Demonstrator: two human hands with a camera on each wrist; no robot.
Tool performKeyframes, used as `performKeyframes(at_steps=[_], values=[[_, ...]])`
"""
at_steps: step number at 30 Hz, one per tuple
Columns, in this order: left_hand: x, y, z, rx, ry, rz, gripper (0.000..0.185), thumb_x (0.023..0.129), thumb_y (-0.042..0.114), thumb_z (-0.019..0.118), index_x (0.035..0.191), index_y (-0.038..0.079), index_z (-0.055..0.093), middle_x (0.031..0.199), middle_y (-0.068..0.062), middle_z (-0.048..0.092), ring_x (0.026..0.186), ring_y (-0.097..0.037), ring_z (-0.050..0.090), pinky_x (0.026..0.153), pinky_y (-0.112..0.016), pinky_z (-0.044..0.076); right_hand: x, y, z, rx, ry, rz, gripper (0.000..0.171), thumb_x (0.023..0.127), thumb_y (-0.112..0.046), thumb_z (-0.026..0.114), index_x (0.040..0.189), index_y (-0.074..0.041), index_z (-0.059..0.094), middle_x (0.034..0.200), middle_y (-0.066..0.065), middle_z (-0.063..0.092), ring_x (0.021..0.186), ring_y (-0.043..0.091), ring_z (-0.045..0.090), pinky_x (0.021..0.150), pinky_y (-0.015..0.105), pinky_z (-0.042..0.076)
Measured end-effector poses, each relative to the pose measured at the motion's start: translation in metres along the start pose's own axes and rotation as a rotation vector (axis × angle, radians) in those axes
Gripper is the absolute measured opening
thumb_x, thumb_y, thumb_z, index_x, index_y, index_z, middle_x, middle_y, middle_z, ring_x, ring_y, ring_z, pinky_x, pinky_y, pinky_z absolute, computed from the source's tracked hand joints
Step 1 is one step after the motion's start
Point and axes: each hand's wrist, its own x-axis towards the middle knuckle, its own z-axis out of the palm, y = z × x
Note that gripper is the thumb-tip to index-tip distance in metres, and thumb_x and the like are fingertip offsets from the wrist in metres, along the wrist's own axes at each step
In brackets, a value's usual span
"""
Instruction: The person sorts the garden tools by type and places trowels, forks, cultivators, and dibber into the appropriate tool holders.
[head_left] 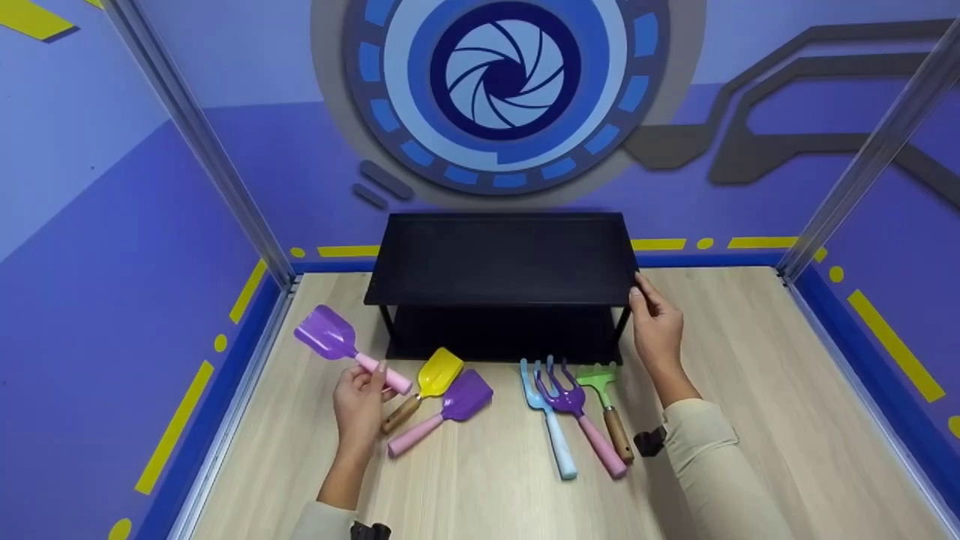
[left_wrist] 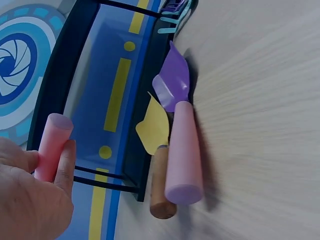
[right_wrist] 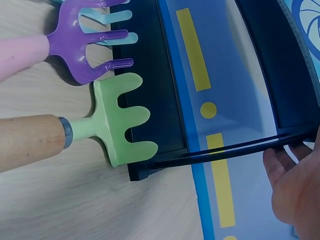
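My left hand (head_left: pixel 358 403) pinches the pink handle of a purple toy shovel (head_left: pixel 327 332), which is raised with its blade toward the left wall. Below and beside it on the table lie a yellow shovel (head_left: pixel 441 370) with a wooden handle and a second purple shovel (head_left: pixel 466 395) with a pink handle. At the right end of a black two-tier shelf (head_left: pixel 502 259), my right hand (head_left: pixel 658 330) grips the upper tier's edge. In the right wrist view, its fingertips (right_wrist: pixel 274 167) reach under that edge.
In front of the shelf's right half lie a light blue hand fork (head_left: pixel 555 435), a purple hand fork (head_left: pixel 592 442) with a pink handle, and a green rake (head_left: pixel 600 379) with a wooden handle. Their prongs reach the lower tier's front edge. Blue-purple walls (head_left: pixel 270 165) enclose the table.
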Motion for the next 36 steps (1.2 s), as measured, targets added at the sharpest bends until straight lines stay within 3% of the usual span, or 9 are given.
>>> performKeyframes(at_steps=[5, 10, 15, 18, 24, 31, 36], values=[[0.003, 0.01, 0.003, -0.053, 0.001, -0.005, 0.036, 0.108, 0.015, 0.064, 0.129, -0.011, 0.051, 0.103, -0.018, 0.074, 0.079, -0.01, 0.074, 0.075, -0.027, 0.066, -0.001, -0.001, 0.0, 0.008, 0.005, -0.004, 0.041, 0.111, -0.035, 0.059, 0.151, -0.027, 0.062, 0.155, 0.004, 0.062, 0.115, -0.014, 0.06, 0.093, 0.003, 0.049], [0.006, 0.018, 0.005, -0.051, 0.013, -0.005, 0.034, 0.108, 0.015, 0.063, 0.128, -0.01, 0.052, 0.113, -0.024, 0.073, 0.085, -0.01, 0.074, 0.077, -0.027, 0.066, -0.001, 0.0, 0.001, 0.006, 0.008, -0.021, 0.041, 0.111, -0.037, 0.059, 0.15, -0.027, 0.062, 0.155, 0.003, 0.062, 0.119, -0.011, 0.061, 0.095, 0.004, 0.049], [0.007, 0.02, 0.006, -0.022, 0.0, 0.011, 0.037, 0.109, 0.017, 0.063, 0.133, -0.01, 0.055, 0.119, -0.028, 0.072, 0.086, -0.01, 0.074, 0.077, -0.025, 0.066, -0.002, 0.001, 0.004, 0.014, 0.018, -0.031, 0.041, 0.111, -0.037, 0.058, 0.15, -0.025, 0.062, 0.156, 0.003, 0.062, 0.13, 0.006, 0.064, 0.097, 0.004, 0.049], [0.007, 0.021, 0.007, -0.015, -0.004, 0.023, 0.037, 0.108, 0.016, 0.064, 0.132, -0.011, 0.057, 0.115, -0.025, 0.074, 0.084, -0.009, 0.074, 0.075, -0.024, 0.065, -0.002, 0.002, 0.005, 0.01, 0.026, -0.037, 0.041, 0.111, -0.035, 0.058, 0.15, -0.024, 0.063, 0.155, 0.004, 0.062, 0.133, 0.01, 0.063, 0.097, 0.003, 0.049], [0.011, 0.027, 0.011, 0.015, -0.014, 0.052, 0.036, 0.108, 0.021, 0.065, 0.128, -0.008, 0.063, 0.106, -0.018, 0.077, 0.079, -0.008, 0.072, 0.073, -0.022, 0.063, -0.002, 0.002, 0.006, 0.005, 0.04, -0.052, 0.04, 0.111, -0.032, 0.058, 0.15, -0.022, 0.063, 0.154, 0.007, 0.063, 0.125, 0.001, 0.065, 0.096, 0.004, 0.05], [0.019, 0.039, 0.022, 0.068, -0.025, 0.074, 0.036, 0.107, 0.021, 0.067, 0.128, -0.008, 0.067, 0.1, -0.012, 0.077, 0.076, -0.006, 0.068, 0.069, -0.019, 0.06, -0.003, 0.0, 0.005, 0.049, 0.028, -0.023, 0.04, 0.112, -0.031, 0.057, 0.151, -0.021, 0.062, 0.159, 0.006, 0.059, 0.144, 0.022, 0.058, 0.099, 0.003, 0.047], [0.022, 0.043, 0.028, 0.095, -0.046, 0.061, 0.037, 0.108, 0.022, 0.065, 0.132, -0.006, 0.068, 0.11, -0.019, 0.076, 0.081, -0.007, 0.068, 0.07, -0.017, 0.059, -0.004, -0.009, 0.004, 0.049, 0.02, 0.01, 0.041, 0.112, -0.025, 0.056, 0.152, -0.016, 0.06, 0.16, 0.008, 0.058, 0.133, 0.009, 0.061, 0.094, 0.002, 0.047]])
